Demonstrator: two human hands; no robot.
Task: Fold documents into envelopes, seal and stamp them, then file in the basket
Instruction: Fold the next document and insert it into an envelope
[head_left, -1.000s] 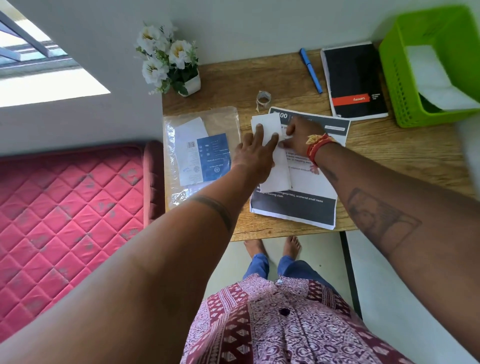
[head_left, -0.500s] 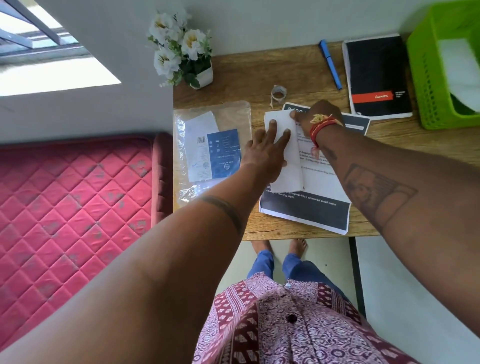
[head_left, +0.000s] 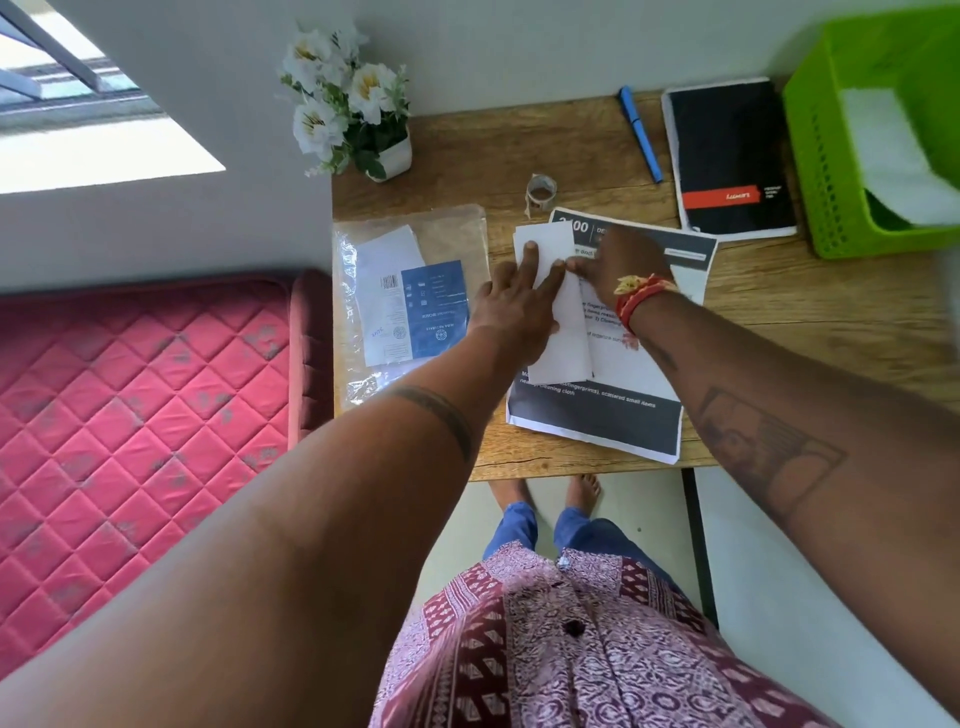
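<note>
Since the previous half-second, the right hand (head_left: 605, 265) had slid back from the sheet's far edge to meet the left hand (head_left: 511, 306); both lay flat, fingers extended, gripping nothing, pressing the folded document (head_left: 558, 312) onto a printed sheet (head_left: 613, 421). Folding seemed underway; enveloping, sealing and stamping remained. Envelopes already sat in the green basket (head_left: 826, 176) on the wooden worktop (head_left: 810, 322), beside a pink mattress (head_left: 130, 415).
</note>
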